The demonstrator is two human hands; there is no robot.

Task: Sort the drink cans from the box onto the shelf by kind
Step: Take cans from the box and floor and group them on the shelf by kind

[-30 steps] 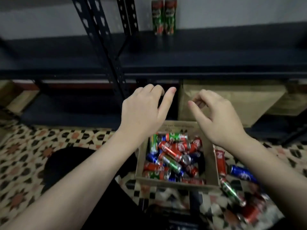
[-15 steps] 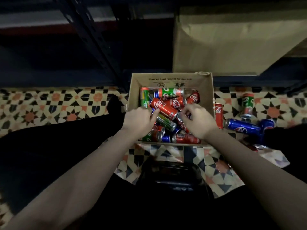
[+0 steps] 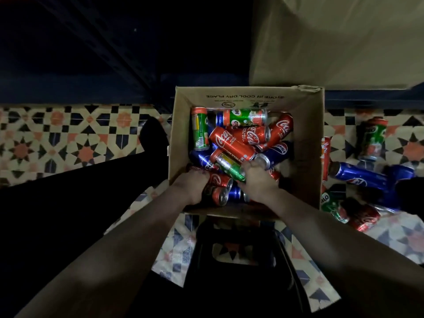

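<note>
An open cardboard box (image 3: 305, 138) on the floor holds several mixed cans: red Coca-Cola, green Milo and blue Pepsi. Both my hands are inside its near end. My left hand (image 3: 191, 187) grips a red Coca-Cola can (image 3: 218, 180) lying at the near left corner. My right hand (image 3: 259, 180) curls its fingers round the near end of a green Milo can (image 3: 227, 165) in the middle of the pile. The shelf boards where cans stand are out of view.
Loose cans lie on the patterned floor right of the box: a blue Pepsi can (image 3: 358, 176), a green Milo can (image 3: 371, 138) and a red can (image 3: 364, 218). A big cardboard carton (image 3: 332, 42) sits behind. A dark shelf upright (image 3: 110, 49) rises left. A black stool (image 3: 234, 249) is under me.
The view has tilted down from the shelf to the box. Both hands dropped from in front of the shelf into the box and closed round cans.
</note>
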